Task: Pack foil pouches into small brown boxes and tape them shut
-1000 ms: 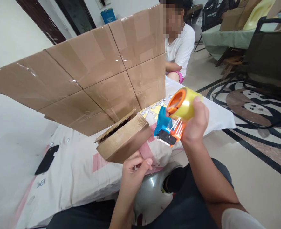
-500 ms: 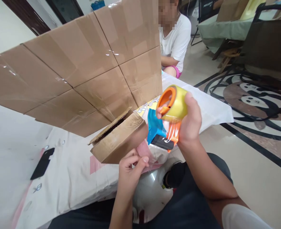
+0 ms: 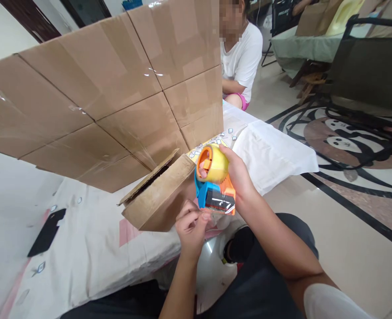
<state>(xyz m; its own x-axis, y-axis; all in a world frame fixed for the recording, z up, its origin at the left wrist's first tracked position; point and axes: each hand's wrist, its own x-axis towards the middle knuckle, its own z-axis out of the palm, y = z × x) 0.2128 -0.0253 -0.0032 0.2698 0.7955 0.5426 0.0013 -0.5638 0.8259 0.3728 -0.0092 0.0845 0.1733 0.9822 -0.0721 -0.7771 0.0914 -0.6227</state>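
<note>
While the right hand grips the dispenser, the left hand pinches closed just beside it; likely drawing tape, calling for steady tension.

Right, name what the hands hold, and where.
The right hand holds the tape dispenser around its roll; whether the left hand holds anything cannot be told.

Setting: domestic room | printed bedsheet | panda medallion on tiled floor | cloth-draped table | dark fabric chair

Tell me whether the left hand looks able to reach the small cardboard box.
Likely yes: the left hand sits close beside the small cardboard box, with nothing visible between them.
</note>
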